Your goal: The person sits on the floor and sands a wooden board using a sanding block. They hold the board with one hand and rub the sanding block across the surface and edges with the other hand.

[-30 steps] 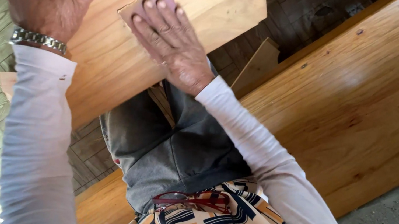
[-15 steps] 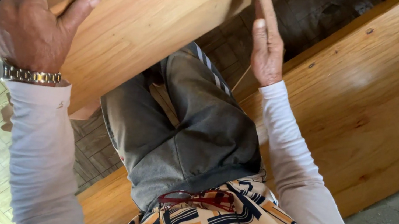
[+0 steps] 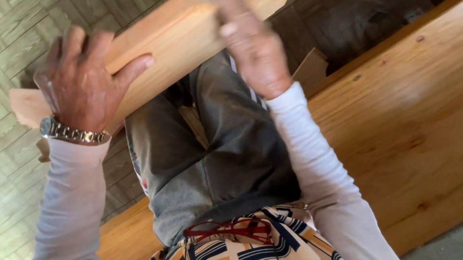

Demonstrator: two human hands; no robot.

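Head view looks down on one wooden board (image 3: 164,42) held over the person's lap, above grey trousers (image 3: 212,165). Its long axis runs on a slant, from the lower left end by the left wrist up to the jagged upper right end. The left hand (image 3: 84,82) grips the lower part: fingers curled over the far edge, thumb pressed on the near face, so the hand is closed around the board. A metal watch (image 3: 72,132) sits on that wrist. The right hand (image 3: 253,45) lies on the upper part of the same board, near the jagged end; it is blurred, and I cannot tell whether its fingers are flat or pinching something against the wood. Both hands touch the board, with the left nearer its lower end. One long bench (image 3: 436,122) stands to the right, well apart from the hands. Red glasses (image 3: 230,228) hang at the shirt front.
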